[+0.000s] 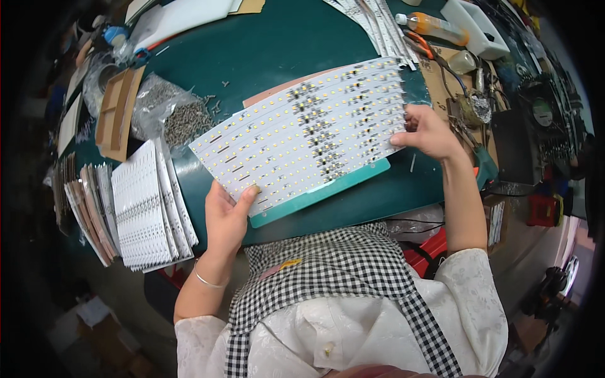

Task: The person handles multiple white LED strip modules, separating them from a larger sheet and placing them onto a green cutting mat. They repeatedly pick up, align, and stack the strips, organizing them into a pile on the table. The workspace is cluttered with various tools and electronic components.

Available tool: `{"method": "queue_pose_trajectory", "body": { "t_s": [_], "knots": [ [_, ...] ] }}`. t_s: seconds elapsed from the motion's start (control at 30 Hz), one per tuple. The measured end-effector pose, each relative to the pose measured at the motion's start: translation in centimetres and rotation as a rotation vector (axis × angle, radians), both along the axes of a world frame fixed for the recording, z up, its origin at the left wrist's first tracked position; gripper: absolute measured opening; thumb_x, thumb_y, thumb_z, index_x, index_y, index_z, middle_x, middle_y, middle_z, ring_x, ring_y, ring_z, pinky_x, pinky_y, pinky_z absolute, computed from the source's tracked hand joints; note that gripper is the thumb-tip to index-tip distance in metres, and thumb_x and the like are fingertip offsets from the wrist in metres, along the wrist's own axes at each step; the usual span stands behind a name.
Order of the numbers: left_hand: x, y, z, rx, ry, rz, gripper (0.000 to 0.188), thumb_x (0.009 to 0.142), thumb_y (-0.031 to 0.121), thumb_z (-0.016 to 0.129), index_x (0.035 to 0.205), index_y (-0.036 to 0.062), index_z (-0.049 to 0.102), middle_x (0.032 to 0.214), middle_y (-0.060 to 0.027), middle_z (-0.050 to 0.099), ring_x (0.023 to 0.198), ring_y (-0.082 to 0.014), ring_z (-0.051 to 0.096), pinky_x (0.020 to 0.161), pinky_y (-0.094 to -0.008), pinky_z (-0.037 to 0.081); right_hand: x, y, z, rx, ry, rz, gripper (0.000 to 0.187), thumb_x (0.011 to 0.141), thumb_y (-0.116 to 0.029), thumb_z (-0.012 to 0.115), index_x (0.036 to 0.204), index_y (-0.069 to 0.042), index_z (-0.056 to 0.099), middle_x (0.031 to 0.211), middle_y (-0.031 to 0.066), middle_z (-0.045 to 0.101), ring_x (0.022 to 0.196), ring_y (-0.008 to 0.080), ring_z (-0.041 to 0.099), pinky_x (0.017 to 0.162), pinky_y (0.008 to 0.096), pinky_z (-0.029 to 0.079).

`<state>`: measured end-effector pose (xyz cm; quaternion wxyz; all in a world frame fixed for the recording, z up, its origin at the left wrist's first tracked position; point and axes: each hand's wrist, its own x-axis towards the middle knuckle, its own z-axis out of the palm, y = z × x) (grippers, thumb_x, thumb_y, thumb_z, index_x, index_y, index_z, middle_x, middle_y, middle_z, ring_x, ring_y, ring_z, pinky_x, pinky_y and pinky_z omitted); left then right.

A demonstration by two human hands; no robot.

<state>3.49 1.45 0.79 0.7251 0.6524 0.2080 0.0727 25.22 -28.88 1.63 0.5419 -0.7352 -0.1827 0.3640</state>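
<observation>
Between my two hands I hold a white LED circuit board panel [271,138], tilted, with rows of small yellow LEDs and dark components across it. My left hand [228,211] grips its lower left corner, thumb on the face. At the right edge my right hand [428,133] pinches it, thumb on top; the fingers behind the panel are hidden. Under its near edge shows a teal plastic strip [321,192]. A pinkish-brown board [271,94] peeks out behind the far edge.
Stacked LED panels [142,208] stand at the left, near a bag of screws [186,123] and a cardboard tray [118,113]. Far right lie LED strips [372,25], an orange drink bottle [435,28], orange-handled pliers [418,44] and a white foam block [479,28]. The tabletop [252,44] is dark green.
</observation>
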Motion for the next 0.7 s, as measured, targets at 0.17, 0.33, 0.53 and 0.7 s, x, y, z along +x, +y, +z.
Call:
{"method": "queue_pose_trajectory", "body": {
  "t_s": [0.17, 0.33, 0.53, 0.7],
  "knots": [
    [0.9, 0.9, -0.2, -0.001, 0.077, -0.053, 0.047, 0.085, 0.001, 0.062, 0.125, -0.0064, 0.038, 0.123, -0.016, 0.053, 0.115, -0.0211, 0.051, 0.1, -0.0347, 0.039, 0.3, 0.8, -1.0, 0.111, 0.125, -0.029, 0.041, 0.072, 0.001, 0.072, 0.111, 0.005, 0.058, 0.1, 0.0074, 0.066, 0.086, 0.0108, 0.061, 0.078, 0.0245, 0.05],
    [1.5, 0.9, -0.1, -0.017, 0.117, -0.086, 0.052, 0.084, 0.008, 0.066, 0.127, -0.0055, 0.04, 0.125, -0.0143, 0.053, 0.116, -0.0208, 0.051, 0.102, -0.0344, 0.037, 1.3, 1.2, -2.0, 0.162, 0.284, -0.023, 0.043, 0.072, 0.005, 0.069, 0.112, 0.008, 0.056, 0.103, 0.0105, 0.066, 0.088, 0.0131, 0.063, 0.079, 0.0248, 0.051],
    [2.0, 1.6, 0.1, -0.06, 0.223, -0.144, 0.054, 0.083, 0.007, 0.066, 0.128, -0.0052, 0.04, 0.126, -0.0139, 0.053, 0.118, -0.0215, 0.05, 0.102, -0.0342, 0.037, 1.0, 1.1, -2.7, 0.196, 0.339, -0.08, 0.042, 0.072, 0.002, 0.071, 0.111, 0.006, 0.057, 0.098, 0.0093, 0.067, 0.078, 0.011, 0.063, 0.068, 0.0235, 0.052],
    [1.4, 1.1, -0.3, -0.111, 0.101, -0.07, 0.048, 0.085, 0.004, 0.062, 0.127, -0.0054, 0.04, 0.126, -0.015, 0.053, 0.116, -0.022, 0.052, 0.1, -0.0353, 0.04, -0.5, -1.1, -2.9, 0.166, 0.171, 0.009, 0.03, 0.069, -0.003, 0.076, 0.096, 0.004, 0.065, 0.082, 0.0049, 0.067, 0.067, 0.0083, 0.06, 0.061, 0.0224, 0.05]
  ]
}}
